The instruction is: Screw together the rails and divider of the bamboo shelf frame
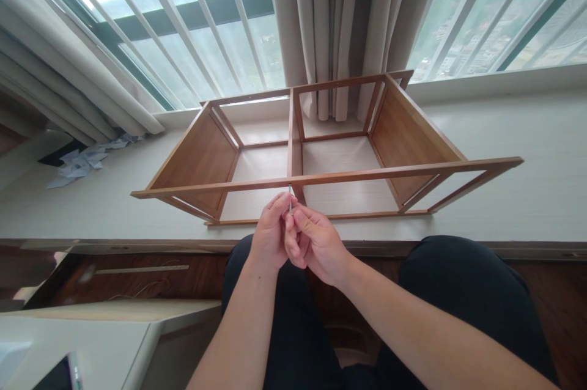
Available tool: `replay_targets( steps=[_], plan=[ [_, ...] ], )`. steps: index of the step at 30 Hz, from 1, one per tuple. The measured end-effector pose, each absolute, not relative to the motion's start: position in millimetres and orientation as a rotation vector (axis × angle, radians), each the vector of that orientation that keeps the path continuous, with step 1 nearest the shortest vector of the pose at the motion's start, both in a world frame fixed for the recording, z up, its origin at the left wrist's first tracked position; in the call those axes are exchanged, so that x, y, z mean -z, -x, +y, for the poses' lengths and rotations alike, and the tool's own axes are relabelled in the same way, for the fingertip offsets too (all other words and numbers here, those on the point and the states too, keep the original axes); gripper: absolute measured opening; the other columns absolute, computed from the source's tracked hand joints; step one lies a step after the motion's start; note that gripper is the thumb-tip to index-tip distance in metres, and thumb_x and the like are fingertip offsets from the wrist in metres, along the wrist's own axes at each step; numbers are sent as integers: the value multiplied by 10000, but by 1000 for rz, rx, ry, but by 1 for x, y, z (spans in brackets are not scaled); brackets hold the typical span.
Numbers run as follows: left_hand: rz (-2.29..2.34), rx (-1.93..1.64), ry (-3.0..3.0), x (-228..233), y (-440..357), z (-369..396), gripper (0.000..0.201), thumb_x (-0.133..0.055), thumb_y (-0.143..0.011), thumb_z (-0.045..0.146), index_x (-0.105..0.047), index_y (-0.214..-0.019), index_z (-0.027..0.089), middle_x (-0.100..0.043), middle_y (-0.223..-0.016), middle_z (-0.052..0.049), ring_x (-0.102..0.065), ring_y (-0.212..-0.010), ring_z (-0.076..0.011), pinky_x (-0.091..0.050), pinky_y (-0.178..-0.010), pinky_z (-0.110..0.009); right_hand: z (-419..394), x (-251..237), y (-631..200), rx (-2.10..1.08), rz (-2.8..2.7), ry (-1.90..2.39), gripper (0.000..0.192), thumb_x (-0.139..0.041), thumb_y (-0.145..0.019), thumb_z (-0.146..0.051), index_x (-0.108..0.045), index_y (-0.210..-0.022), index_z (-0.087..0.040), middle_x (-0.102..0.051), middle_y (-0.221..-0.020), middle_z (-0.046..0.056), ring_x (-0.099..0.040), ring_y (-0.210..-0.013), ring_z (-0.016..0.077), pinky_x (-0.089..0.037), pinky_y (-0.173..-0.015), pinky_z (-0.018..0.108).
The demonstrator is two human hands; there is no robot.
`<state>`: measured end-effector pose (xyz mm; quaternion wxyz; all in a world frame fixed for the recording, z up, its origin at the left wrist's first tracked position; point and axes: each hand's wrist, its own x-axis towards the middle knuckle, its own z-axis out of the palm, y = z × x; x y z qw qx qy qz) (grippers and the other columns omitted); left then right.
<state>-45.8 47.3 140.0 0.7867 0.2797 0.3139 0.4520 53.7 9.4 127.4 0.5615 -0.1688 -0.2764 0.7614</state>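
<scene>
Both hands meet just before the wooden frame (321,151), which lies on its side on the pale ledge (527,151) under the window. The left hand (270,234) and right hand (316,243) pinch one thin screw (290,199) upright between their fingertips, its tip touching the frame's near rail. Curtains (339,23) hang behind. Crumpled paper (82,164) lies far left. Bare ledge spreads either side. The screw's lower end is hidden by fingers.
</scene>
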Motion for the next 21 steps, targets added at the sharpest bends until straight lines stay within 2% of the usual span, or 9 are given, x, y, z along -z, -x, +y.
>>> replay_targets(
  steps=[6, 11, 16, 21],
  plan=[
    [721, -986, -605, -145, 46, 47, 393, -835, -768, 432, -536, -765, 178, -454, -441, 79, -429, -294, -121, -369, -294, -196, 9, -128, -54, -1775, -721, 449, 389, -645, -951, -556, -584, -859, -183, -600, -495, -46, -433, -333, 79, -326, -321, 168],
    [734, -997, -604, -150, 46, 44, 451, -889, -700, 425, -523, -720, 162, -519, -566, 45, -473, -408, -74, -402, -379, -156, 5, -126, -52, -1755, -778, 478, 396, -617, -962, -570, -594, -867, -186, -594, -505, -52, -435, -339, 79, -333, -322, 170],
    [734, -1004, -588, -152, 46, 43, 418, -873, -696, 424, -533, -724, 183, -445, -528, 72, -441, -369, -108, -405, -321, -216, 3, -128, -56, -1664, -810, 576, 401, -634, -939, -585, -581, -864, -196, -582, -499, -60, -431, -350, 80, -325, -341, 174],
    [759, -988, -537, -153, 44, 43, 361, -856, -678, 409, -603, -784, 175, -490, -554, 60, -498, -380, -142, -401, -313, -239, 1, -128, -62, -1485, -933, 692, 329, -699, -923, -497, -557, -852, -209, -552, -519, -75, -429, -399, 80, -336, -412, 195]
  ],
)
